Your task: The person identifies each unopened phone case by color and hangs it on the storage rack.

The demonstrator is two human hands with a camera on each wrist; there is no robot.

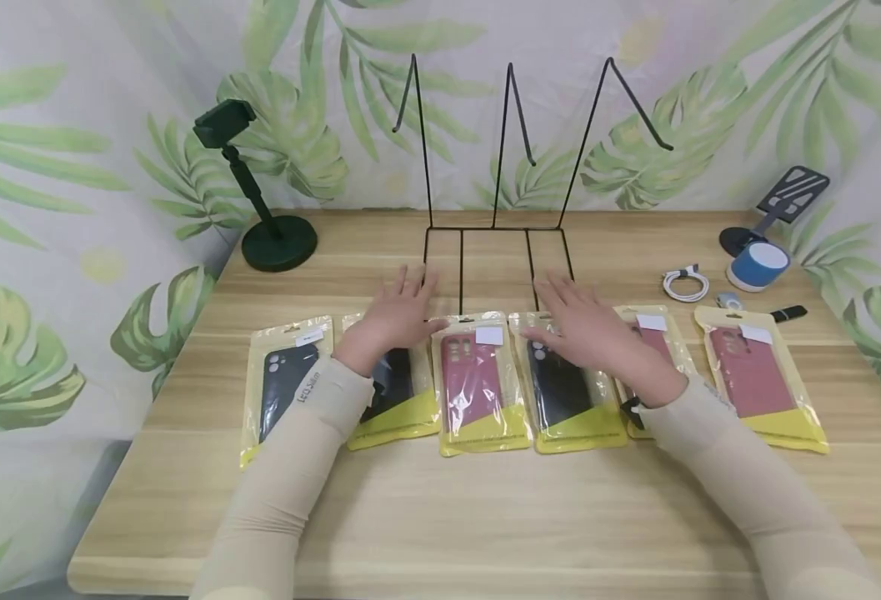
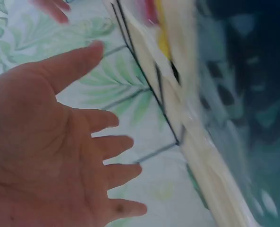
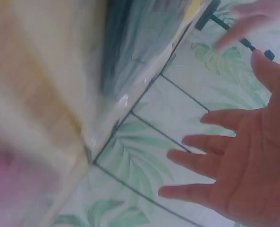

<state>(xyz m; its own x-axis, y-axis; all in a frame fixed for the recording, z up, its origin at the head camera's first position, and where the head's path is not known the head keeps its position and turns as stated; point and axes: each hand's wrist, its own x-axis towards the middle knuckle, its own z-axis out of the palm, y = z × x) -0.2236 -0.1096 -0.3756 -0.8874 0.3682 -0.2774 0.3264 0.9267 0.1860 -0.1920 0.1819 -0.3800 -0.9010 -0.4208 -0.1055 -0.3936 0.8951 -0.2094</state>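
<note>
Leaf-printed sheeting [image 1: 102,58] closes off the far side of the pale wood-grain worktop [image 1: 500,525] I am watching from my end. Across it I count six clear-fronted packets in a row, each with a phone case inside: a dark one [image 1: 284,392] at far left, then a black one [image 1: 395,385], a pink one [image 1: 478,379], another black one [image 1: 560,387], a pink one [image 1: 652,333] partly hidden by my right arm, and a last pink one [image 1: 755,379]. My left hand [image 1: 395,319] is over the top of the second packet, my right hand [image 1: 596,333] over the upper part of the fourth and the gap beside it; on both, the fingers are straight and spread apart. I cannot tell whether either touches the plastic. Just beyond stands a black wire rack [image 1: 494,227], with a dark green stand [image 1: 278,243] to its left and a white cable [image 1: 686,287] to its right
</note>
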